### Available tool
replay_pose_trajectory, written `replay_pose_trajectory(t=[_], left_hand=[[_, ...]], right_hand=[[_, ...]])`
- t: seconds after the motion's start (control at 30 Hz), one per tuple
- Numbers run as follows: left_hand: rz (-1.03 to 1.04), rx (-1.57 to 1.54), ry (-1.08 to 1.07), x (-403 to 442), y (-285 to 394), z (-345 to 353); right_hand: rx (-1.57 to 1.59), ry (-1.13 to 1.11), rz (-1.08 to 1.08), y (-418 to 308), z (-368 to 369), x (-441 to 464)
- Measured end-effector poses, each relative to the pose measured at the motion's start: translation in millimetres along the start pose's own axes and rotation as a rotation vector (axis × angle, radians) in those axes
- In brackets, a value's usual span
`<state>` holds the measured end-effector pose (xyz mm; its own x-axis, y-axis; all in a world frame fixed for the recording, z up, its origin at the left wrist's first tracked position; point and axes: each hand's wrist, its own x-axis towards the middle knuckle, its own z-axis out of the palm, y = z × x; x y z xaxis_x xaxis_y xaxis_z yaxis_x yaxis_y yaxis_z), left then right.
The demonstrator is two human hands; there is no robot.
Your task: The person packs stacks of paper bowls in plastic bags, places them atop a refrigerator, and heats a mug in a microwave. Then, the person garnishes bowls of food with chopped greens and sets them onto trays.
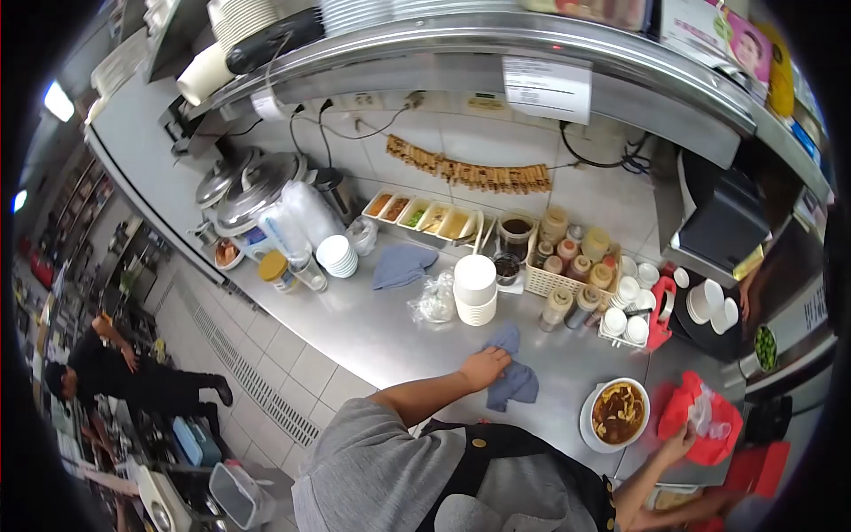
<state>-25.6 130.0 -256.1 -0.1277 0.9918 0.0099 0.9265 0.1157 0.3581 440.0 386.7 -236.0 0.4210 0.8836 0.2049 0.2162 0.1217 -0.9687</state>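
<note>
My left hand (485,367) rests on a blue-grey cloth (514,387) on the steel counter, its fingers wrapped over the cloth's upper part. At the right, my right hand (679,441) is closed at the lower left edge of a red plastic bag (700,420), with whitish plastic near the fingers. Left of that hand, a white bowl (620,412) of brown soup with yellowish pieces stands on a white plate (587,424). Stacked white bowls (476,282) stand behind the cloth, beside a clear crumpled plastic bag (433,299).
Sauce bottles fill a basket (541,282) at the back, beside small white cups (628,291). Another folded cloth (403,266) and a topping tray (425,218) are farther left. A steel shelf (443,43) hangs overhead. A person (133,368) in black is at far left.
</note>
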Motion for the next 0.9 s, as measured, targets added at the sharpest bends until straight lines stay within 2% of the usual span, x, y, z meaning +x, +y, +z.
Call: replay_pose_trajectory(t=[0.03, 0.1, 0.13, 0.2, 0.23, 0.3, 0.33, 0.37, 0.4, 0.43, 0.47, 0.5, 0.57, 0.6, 0.67, 0.87, 0.9], left_hand=[[-0.016, -0.003, 0.011, 1.5, -1.4, 1.4], [-0.231, 0.164, 0.052, 11.6, 1.4, 7.2], [-0.242, 0.159, 0.058, 16.5, 9.0, 4.0], [-0.104, 0.172, 0.236, 28.9, 39.4, -15.4], [-0.065, 0.029, 0.237, 38.5, 52.0, -16.8], [-0.052, -0.261, 0.197, 56.7, 81.5, -15.6], [-0.077, -0.408, 0.152, 66.8, 95.8, -11.0], [-0.059, -0.521, 0.151, 83.2, 100.8, 7.0], [-0.039, -0.646, 0.129, 96.9, 101.5, 34.3], [-0.076, -0.750, 0.070, 109.9, 106.9, 53.6], [-0.108, -0.796, -0.025, 124.2, 109.9, 70.4], [-0.159, -1.025, -0.058, 134.4, 116.4, 86.6], [-0.321, -1.194, -0.285, 142.5, 144.2, 63.5], [-0.514, -1.142, -0.391, 137.4, 170.1, 27.4], [-0.591, -1.147, -0.474, 143.8, 184.0, 29.3], [-0.467, -1.293, -0.698, 165.9, 197.3, 50.5], [-0.460, -1.358, -0.739, 166.6, 201.4, 47.9]], right_hand=[[-0.066, -0.009, 0.080, 5.6, -8.2, 2.0], [-0.151, -0.083, 0.269, 31.5, -27.0, 14.8], [-0.152, -0.094, 0.261, 46.9, -33.0, 16.2], [-0.002, -0.099, 0.338, 75.7, -34.9, 17.1], [-0.009, -0.101, 0.339, 84.5, -34.5, 18.3], [-0.027, -0.197, 0.576, 87.8, -39.8, 5.9], [0.114, -0.269, 0.767, 84.6, -42.5, -0.6], [0.251, -0.434, 0.850, 89.8, -45.1, -0.1], [-0.027, -0.351, 0.780, 15.3, -32.9, -34.1], [0.085, -0.397, 0.809, 45.7, -36.2, -30.3], [0.053, -0.373, 0.793, 32.8, -32.7, -41.5], [0.032, -0.421, 0.828, 26.6, -33.2, -43.6], [0.003, -0.462, 0.900, -6.2, -25.7, -52.6], [0.040, -0.452, 0.958, -12.1, -21.3, -55.6], [0.070, -0.423, 1.052, -9.2, -14.2, -56.7], [0.138, -0.568, 1.144, -26.4, 4.9, -61.7], [0.084, -0.540, 1.098, -29.4, 11.0, -66.1]])
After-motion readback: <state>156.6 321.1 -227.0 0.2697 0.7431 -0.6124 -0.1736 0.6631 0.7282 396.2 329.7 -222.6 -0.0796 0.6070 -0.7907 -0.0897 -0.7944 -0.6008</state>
